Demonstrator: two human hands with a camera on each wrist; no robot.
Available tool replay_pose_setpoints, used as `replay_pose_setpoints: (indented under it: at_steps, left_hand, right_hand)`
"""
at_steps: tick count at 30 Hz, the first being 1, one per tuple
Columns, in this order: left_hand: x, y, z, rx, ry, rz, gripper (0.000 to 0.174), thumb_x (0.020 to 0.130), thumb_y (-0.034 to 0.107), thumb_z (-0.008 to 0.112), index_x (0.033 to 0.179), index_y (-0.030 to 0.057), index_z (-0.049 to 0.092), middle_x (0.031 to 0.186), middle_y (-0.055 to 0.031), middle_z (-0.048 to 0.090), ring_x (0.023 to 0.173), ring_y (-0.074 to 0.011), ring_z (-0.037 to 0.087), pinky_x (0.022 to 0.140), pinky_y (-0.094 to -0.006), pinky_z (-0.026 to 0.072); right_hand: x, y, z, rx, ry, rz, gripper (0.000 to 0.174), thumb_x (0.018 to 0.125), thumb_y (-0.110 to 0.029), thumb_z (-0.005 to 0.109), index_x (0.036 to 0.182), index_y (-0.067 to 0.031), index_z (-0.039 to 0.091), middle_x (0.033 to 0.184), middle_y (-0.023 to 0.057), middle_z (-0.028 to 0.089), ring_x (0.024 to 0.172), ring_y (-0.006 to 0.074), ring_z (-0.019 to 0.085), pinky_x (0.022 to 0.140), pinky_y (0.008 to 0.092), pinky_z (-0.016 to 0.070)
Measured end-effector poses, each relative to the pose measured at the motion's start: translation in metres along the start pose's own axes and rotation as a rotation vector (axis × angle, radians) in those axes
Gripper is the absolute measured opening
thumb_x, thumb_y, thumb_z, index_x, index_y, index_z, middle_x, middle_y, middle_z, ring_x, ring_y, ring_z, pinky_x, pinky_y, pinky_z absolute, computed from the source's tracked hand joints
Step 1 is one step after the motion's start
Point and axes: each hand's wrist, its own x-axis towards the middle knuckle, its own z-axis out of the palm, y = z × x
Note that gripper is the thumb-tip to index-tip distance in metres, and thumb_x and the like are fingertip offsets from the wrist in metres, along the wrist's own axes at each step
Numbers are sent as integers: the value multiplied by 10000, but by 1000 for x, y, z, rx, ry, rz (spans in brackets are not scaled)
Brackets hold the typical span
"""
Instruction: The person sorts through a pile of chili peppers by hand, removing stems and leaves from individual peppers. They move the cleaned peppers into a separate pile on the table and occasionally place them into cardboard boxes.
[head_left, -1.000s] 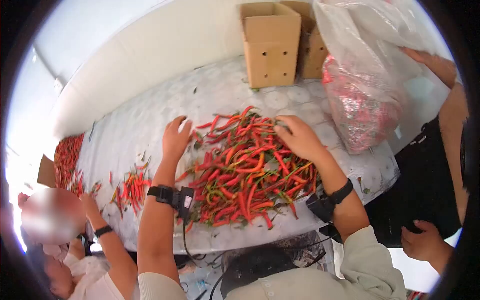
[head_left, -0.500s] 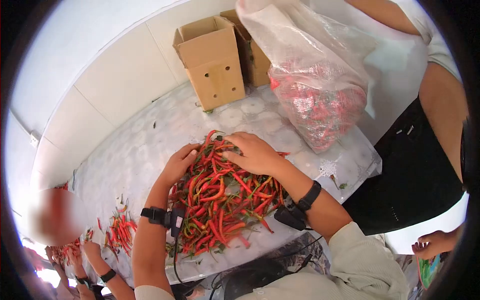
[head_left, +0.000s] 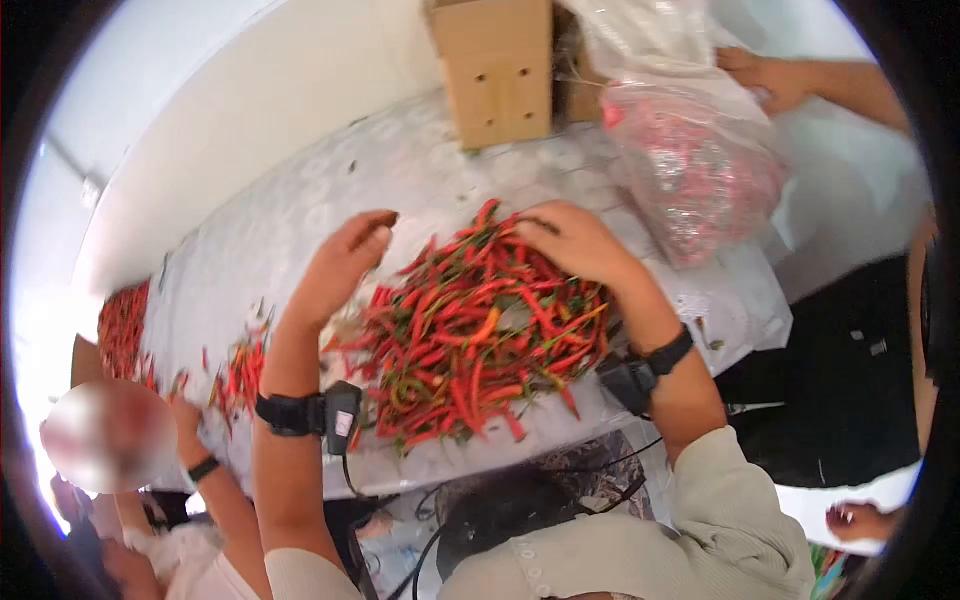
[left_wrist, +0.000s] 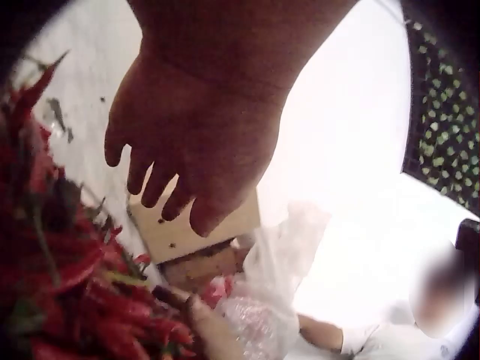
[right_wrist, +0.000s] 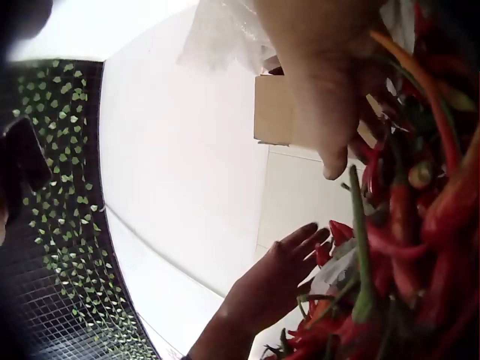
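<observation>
The left hand [head_left: 338,270] has loose, open fingers near the red peppers [head_left: 470,325]. The right hand [head_left: 578,240] touches the pile's far edge; I can't tell if its fingers grip any. The peppers lie heaped on the table [head_left: 250,235]. Each looks light, smooth and easy to snap, so cup bunches softly from the sides.

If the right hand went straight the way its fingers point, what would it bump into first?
Probably the red peppers, because the fingertips of the right hand look right next to them. It's too blurry to tell which pepper comes first.
</observation>
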Motion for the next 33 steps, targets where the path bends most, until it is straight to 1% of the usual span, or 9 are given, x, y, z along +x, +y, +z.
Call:
replay_pose_setpoints:
  at_steps: [3, 9, 14, 17, 19, 25, 29, 30, 33]
  left_hand:
    - [-62, -6, -36, -194, 189, -150, 427, 986, 287, 571, 1340, 50, 540, 1279, -75, 622, 1152, -174, 596, 981, -346, 448]
    - [-184, -84, -59, 69, 524, -276, 431, 866, 94, 678, 1276, 17, 572, 1179, -103, 649, 983, -176, 627, 845, -323, 513]
    - [-225, -88, -27, 245, 515, -352, 699, 737, 158, 828, 1351, 46, 512, 1223, -141, 581, 977, -222, 601, 808, -352, 531]
    - [-221, -75, -17, 269, 419, -340, 755, 702, 158, 844, 1367, 55, 500, 1260, -150, 556, 983, -230, 595, 792, -345, 529]
    - [-212, -81, -16, 345, 377, -236, 737, 678, 126, 840, 1343, 58, 530, 1213, -145, 561, 917, -225, 600, 757, -337, 525]
    - [-185, -76, 13, 169, 326, -117, 521, 710, 42, 779, 1203, 54, 610, 1052, -117, 570, 805, -207, 623, 711, -330, 527]
    - [-164, -49, 36, 294, 326, -71, 498, 717, -11, 744, 1194, 65, 624, 1043, -115, 587, 832, -214, 622, 726, -320, 534]
    - [-154, -51, 41, 232, 277, -66, 490, 715, -24, 711, 1189, 62, 620, 1012, -126, 581, 832, -240, 620, 728, -326, 530]
    - [-137, -43, 51, 287, 218, -12, 492, 746, -28, 686, 1225, 58, 614, 1049, -116, 598, 864, -231, 632, 755, -320, 538]
  right_hand:
    - [-5, -10, -6, 20, 56, 96, 401, 962, -390, 554, 1075, -31, 691, 1022, 189, 690, 988, 345, 644, 876, 425, 489]
    - [-6, -20, -3, 87, 177, 56, 363, 977, -318, 566, 1142, -7, 655, 1084, 187, 677, 1020, 334, 642, 919, 401, 475]
    - [-21, -85, 2, -48, 118, -120, 382, 911, -283, 658, 1195, -30, 633, 1145, 178, 658, 1090, 344, 616, 956, 407, 463]
    - [-43, -121, 18, -172, -4, -345, 490, 814, -293, 745, 1233, -71, 622, 1233, 157, 615, 1165, 351, 574, 1003, 439, 435]
    - [-55, -145, 29, -147, -230, -412, 671, 689, -303, 821, 1294, -120, 598, 1378, 140, 528, 1294, 358, 475, 1081, 491, 373]
    - [-67, -162, 78, -260, -386, -575, 673, 658, -296, 836, 1283, -184, 614, 1413, 140, 485, 1341, 365, 410, 1103, 546, 312]
    - [-62, -147, 85, -447, -248, -540, 500, 700, -211, 787, 1182, -170, 664, 1336, 97, 544, 1291, 313, 468, 1099, 538, 317]
    - [-58, -147, 83, -424, -152, -569, 287, 764, -159, 689, 1050, -133, 697, 1203, 118, 617, 1180, 319, 547, 1035, 525, 376]
    - [-52, -139, 71, -449, -173, -477, 295, 760, -158, 692, 1053, -131, 693, 1212, 121, 613, 1180, 318, 552, 1022, 514, 385]
